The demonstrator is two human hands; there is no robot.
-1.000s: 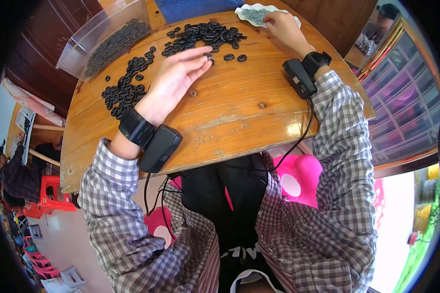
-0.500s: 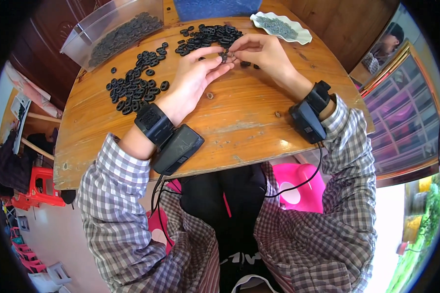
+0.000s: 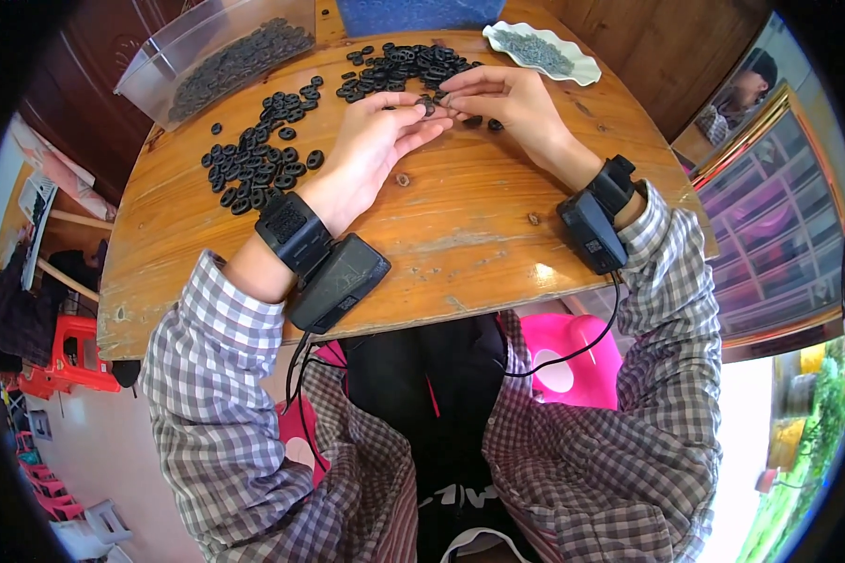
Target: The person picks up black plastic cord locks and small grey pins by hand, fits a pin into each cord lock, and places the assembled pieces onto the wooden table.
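Over the far middle of the wooden table (image 3: 460,225), my two hands meet. My left hand (image 3: 371,136) is closed, its thumb and fingers pinching a small black oval piece (image 3: 427,105). Just right of it, my right hand (image 3: 516,108) pinches with thumb and forefinger at something tiny against that piece; its kind is too small to make out. Behind my fingers spreads a pile of similar black oval pieces (image 3: 413,66) with holes. A second, looser pile (image 3: 253,164) lies left of my left wrist. A couple of pieces (image 3: 494,124) rest under my right hand.
At the far left stands a clear plastic bin (image 3: 139,77) holding many black pieces. A blue bin (image 3: 421,17) sits at the far edge. Beside it, a white wavy-rimmed dish (image 3: 587,73) contains small grey metal parts. Cables (image 3: 300,375) hang from boxes strapped to my wrists.
The black piece in my left hand has tilted slightly. My right fingers have shifted a little beside it; both hands keep their pinch. The view has moved slightly.
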